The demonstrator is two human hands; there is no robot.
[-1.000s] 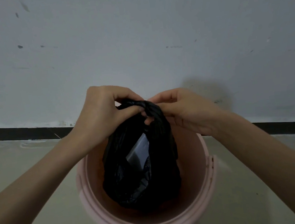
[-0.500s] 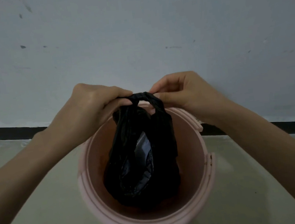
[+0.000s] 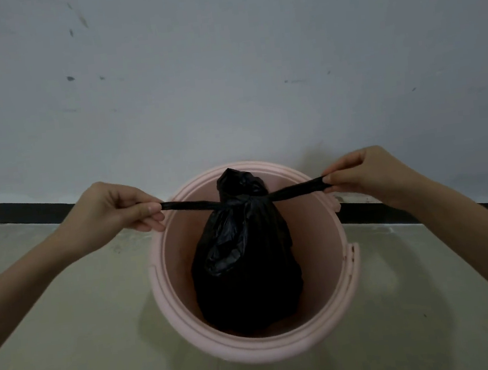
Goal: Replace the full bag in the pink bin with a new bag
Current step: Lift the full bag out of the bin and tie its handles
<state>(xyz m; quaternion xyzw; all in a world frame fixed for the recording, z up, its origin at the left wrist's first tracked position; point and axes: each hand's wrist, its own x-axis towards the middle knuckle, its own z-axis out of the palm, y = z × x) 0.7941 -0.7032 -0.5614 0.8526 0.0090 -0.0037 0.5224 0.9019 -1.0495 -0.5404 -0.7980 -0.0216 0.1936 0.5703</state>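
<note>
Head view puts me looking down into the pink bin [image 3: 353, 300] on the floor against a grey wall [image 3: 223, 65]. Going left to right: my left hand [image 3: 118, 211] is closed in a pinch on the left tail [image 3: 190, 204] of the black bag [image 3: 247, 275], thumb and fingers clamped over the twisted plastic just outside the bin's left rim. The tail runs taut and nearly level to the knot [image 3: 241, 201] at the bag's neck, which sits over the far half of the bin opening, with a small tuft of plastic bunched above it. The bag's body hangs inside the bin, bulging and filling most of the bin. On the other side the right tail [image 3: 298, 189] stretches out to my right hand [image 3: 366, 174], likewise pinched shut on its end, just beyond the right rim. The hands are well apart, pulling in opposite directions.

I judge this as cinching the knot. To do it well I would pull evenly on both tails, level with the knot, so it seats on the neck rather than sliding to one side. Thin film like this can stretch and tear, so firm and steady beats a jerk. One overhand cinch may slip; a second would make lifting safer. No new bag is visible.
</note>
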